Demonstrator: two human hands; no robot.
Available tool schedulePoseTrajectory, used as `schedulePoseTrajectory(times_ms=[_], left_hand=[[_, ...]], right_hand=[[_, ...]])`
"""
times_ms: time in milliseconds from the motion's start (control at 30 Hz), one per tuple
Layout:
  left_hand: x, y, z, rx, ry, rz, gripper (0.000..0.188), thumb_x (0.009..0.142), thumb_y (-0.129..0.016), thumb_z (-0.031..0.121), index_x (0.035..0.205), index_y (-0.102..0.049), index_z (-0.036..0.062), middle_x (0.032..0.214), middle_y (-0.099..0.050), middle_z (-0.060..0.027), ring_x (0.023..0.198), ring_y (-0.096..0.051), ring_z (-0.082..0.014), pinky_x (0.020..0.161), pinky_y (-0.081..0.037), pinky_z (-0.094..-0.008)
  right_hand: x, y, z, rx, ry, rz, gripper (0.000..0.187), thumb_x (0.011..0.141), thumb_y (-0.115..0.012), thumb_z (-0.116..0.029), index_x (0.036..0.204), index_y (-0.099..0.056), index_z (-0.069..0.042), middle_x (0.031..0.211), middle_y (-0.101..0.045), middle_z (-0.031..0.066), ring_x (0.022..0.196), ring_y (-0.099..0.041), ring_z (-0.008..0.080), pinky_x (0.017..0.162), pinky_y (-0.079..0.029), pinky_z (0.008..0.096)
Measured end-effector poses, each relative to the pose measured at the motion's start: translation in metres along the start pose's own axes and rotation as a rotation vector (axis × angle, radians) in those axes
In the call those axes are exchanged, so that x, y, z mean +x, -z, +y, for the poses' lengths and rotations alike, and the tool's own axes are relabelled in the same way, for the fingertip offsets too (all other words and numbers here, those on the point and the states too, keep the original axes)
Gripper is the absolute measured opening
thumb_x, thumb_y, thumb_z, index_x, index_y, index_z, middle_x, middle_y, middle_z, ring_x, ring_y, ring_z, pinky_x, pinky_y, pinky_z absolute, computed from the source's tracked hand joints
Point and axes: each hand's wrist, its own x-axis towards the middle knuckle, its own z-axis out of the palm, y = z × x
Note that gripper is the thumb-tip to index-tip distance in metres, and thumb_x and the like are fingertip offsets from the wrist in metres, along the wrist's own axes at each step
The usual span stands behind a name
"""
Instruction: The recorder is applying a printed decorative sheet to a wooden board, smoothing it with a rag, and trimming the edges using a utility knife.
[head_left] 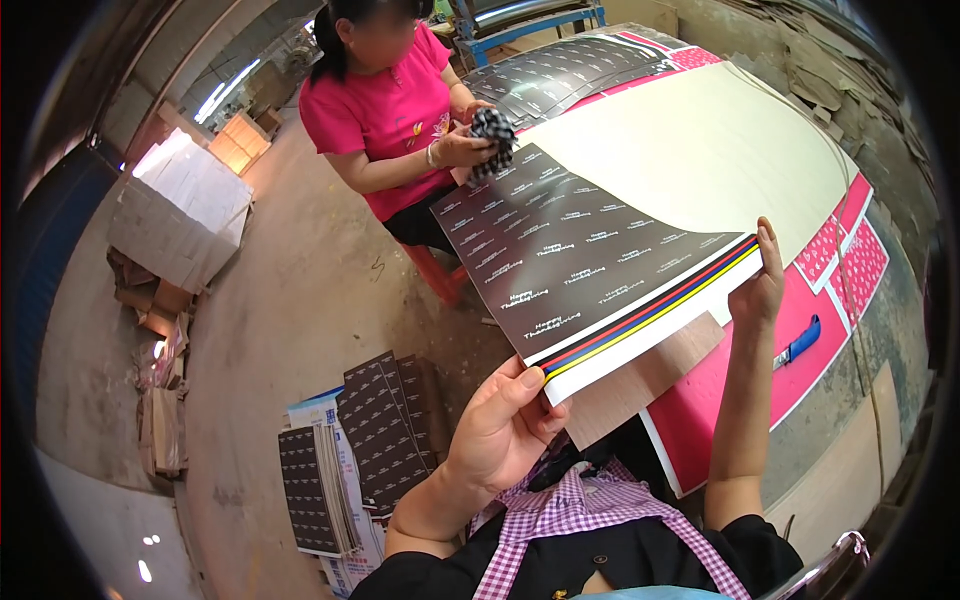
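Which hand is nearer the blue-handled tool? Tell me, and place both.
Right. The right hand holds the printed sheet just up-left of the blue-handled tool; the left hand holds it much farther left.

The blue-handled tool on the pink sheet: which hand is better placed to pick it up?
Probably the right hand: the tool lies beside its forearm. The left hand is farther, at the near corner of the dark sheet. Both hold this sheet, so the right must first let go.
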Motion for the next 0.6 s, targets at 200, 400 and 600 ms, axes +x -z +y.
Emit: schedulePoseTrajectory(times_ms=[200, 400, 600], left_hand=[[-0.0006, -0.0008, 0.0014, 0.009, -0.007, -0.009, 0.033, 0.092, -0.050, 0.017, 0.119, -0.046, 0.0008, 0.095, -0.056, -0.0055, 0.073, -0.048, -0.0100, 0.059, -0.037, -0.0210], [0.0002, -0.0002, 0.0020, -0.006, -0.001, 0.005, 0.033, 0.092, -0.050, 0.017, 0.120, -0.045, 0.0006, 0.094, -0.056, -0.0058, 0.073, -0.048, -0.0102, 0.059, -0.038, -0.0210], [0.0006, 0.0044, 0.0012, -0.037, 0.001, -0.002, 0.030, 0.092, -0.049, 0.015, 0.119, -0.046, 0.0010, 0.094, -0.056, -0.0059, 0.073, -0.049, -0.0105, 0.059, -0.038, -0.0212]], right_hand=[[-0.0005, 0.0001, 0.0017, -0.023, 0.002, -0.018, 0.026, 0.094, -0.044, -0.012, 0.117, -0.047, -0.002, 0.085, -0.063, 0.0069, 0.078, -0.065, 0.0143, 0.070, -0.054, 0.0264], [0.0015, 0.0002, 0.0022, -0.026, 0.007, -0.007, 0.025, 0.094, -0.043, -0.013, 0.116, -0.047, -0.002, 0.086, -0.063, 0.0072, 0.079, -0.065, 0.0145, 0.071, -0.055, 0.0274], [-0.0010, 0.0012, 0.0052, -0.029, -0.008, -0.003, 0.024, 0.094, -0.043, -0.013, 0.116, -0.047, -0.002, 0.087, -0.063, 0.0076, 0.080, -0.065, 0.0154, 0.072, -0.054, 0.0281]])
